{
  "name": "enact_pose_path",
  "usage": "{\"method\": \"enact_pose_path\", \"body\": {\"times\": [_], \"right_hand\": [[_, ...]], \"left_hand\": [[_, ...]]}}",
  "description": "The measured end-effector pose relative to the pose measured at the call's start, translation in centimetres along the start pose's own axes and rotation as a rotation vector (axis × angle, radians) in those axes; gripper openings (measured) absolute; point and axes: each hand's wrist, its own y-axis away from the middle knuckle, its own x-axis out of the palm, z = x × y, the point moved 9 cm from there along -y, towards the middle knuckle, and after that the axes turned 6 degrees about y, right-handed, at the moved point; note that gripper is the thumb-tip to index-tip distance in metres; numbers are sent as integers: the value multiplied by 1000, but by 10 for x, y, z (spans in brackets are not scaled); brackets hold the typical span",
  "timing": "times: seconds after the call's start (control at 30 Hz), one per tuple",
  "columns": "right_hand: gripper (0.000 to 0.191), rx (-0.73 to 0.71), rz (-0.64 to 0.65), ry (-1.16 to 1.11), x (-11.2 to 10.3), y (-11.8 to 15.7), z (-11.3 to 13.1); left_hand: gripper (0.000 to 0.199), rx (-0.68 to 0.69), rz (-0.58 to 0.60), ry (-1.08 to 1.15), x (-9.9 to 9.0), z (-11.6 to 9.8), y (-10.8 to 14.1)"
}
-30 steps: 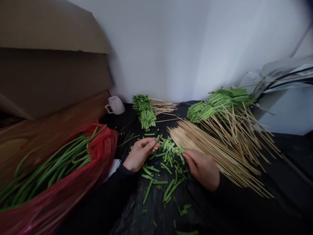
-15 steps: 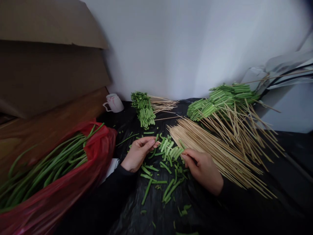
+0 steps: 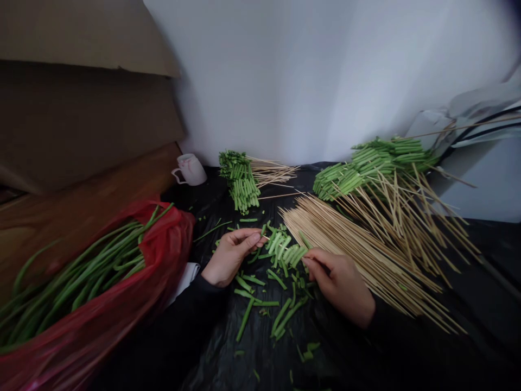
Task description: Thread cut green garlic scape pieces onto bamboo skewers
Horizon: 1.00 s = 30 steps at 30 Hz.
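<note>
My left hand (image 3: pixel 233 255) pinches a short green bean piece (image 3: pixel 264 230) at the left end of a bamboo skewer. A bit of pale stick shows beside those fingertips. Several cut green bean pieces (image 3: pixel 280 244) sit side by side along the skewer, between my two hands. At its right end my right hand (image 3: pixel 337 279) is closed, thumb and forefinger gripping the skewer by the last beans; the rest of the stick is hidden. Loose bean pieces (image 3: pixel 266 303) lie scattered below on a black plastic sheet (image 3: pixel 228 347).
Bare bamboo skewers (image 3: pixel 366 255) lie in a pile beside my right hand. Filled bean skewers are stacked at the back centre (image 3: pixel 244 187) and back right (image 3: pixel 374 163). A red plastic bag (image 3: pixel 163 255) holds long beans (image 3: pixel 93 266) at left. Behind it are a mug (image 3: pixel 191 170) and cardboard box (image 3: pixel 89 114).
The view has shifted very slightly. Both hands keep the same hold on the skewer and bean piece, with hardly any movement.
</note>
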Motion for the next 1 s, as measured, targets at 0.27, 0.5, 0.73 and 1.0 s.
{"method": "enact_pose_path", "body": {"times": [0.27, 0.5, 0.73, 1.0], "right_hand": [[23, 8, -3, 30, 2, 2, 0], [25, 1, 4, 33, 4, 1, -1], [21, -14, 41, 29, 6, -4, -3], [25, -45, 17, 16, 3, -1, -1]], "left_hand": [[23, 33, 3, -95, -4, 0, -2], [22, -5, 28, -91, -2, 9, -2], [25, 70, -55, -134, -8, -5, -2], [27, -52, -87, 76, -16, 2, -5]]}}
